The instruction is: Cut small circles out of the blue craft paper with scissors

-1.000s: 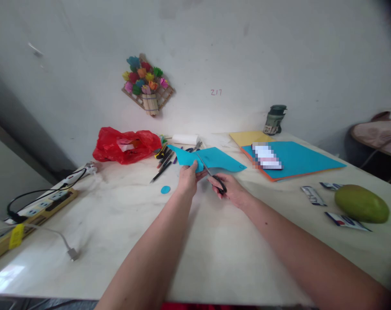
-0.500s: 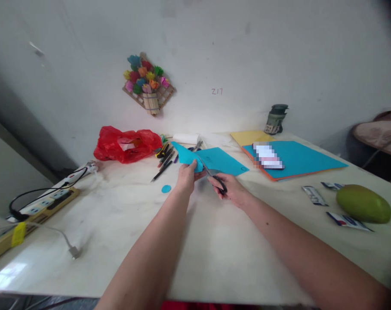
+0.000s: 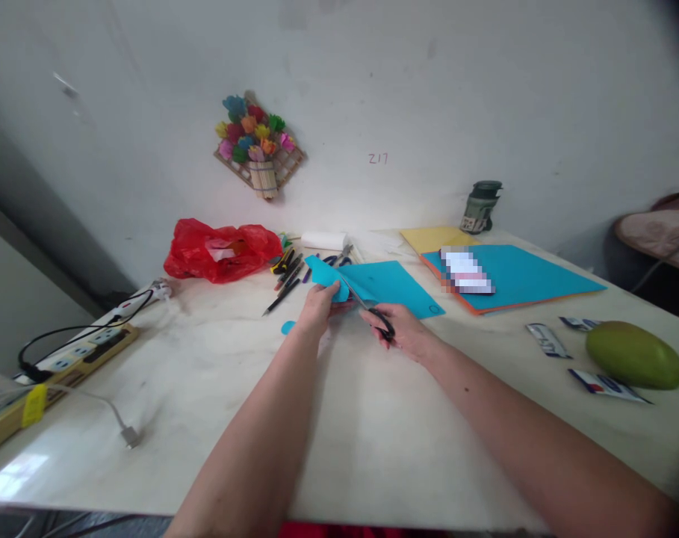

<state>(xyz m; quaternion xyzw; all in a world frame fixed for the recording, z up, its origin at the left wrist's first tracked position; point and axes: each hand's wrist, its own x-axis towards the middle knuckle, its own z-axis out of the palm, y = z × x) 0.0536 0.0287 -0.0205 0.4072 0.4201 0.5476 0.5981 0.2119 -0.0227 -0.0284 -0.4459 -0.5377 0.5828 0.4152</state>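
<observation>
My left hand (image 3: pixel 320 302) is closed on the near left part of a blue sheet of paper (image 3: pixel 398 280), thumb on top. In my right hand (image 3: pixel 398 329) is a pair of scissors (image 3: pixel 382 323) with dark handles, the fingers wrapped round them. The blades reach up and left into the paper beside my left hand. A small drawn circle shows near the sheet's right corner. A small blue paper disc (image 3: pixel 287 327) lies on the table just left of my left wrist, partly covered by the arm.
Behind my hands lie several pens (image 3: pixel 283 297), pliers and a red plastic bag (image 3: pixel 221 250). To the right are stacked coloured sheets (image 3: pixel 541 273) with a phone (image 3: pixel 467 270), a bottle (image 3: pixel 481 208), a green mango (image 3: pixel 633 355) and small packets. A power strip (image 3: pixel 107 344) runs along the left edge.
My left hand has shifted slightly left and toward me. The blue sheet has turned, its right corner now lower and further right. The scissors stay nearly in place.
</observation>
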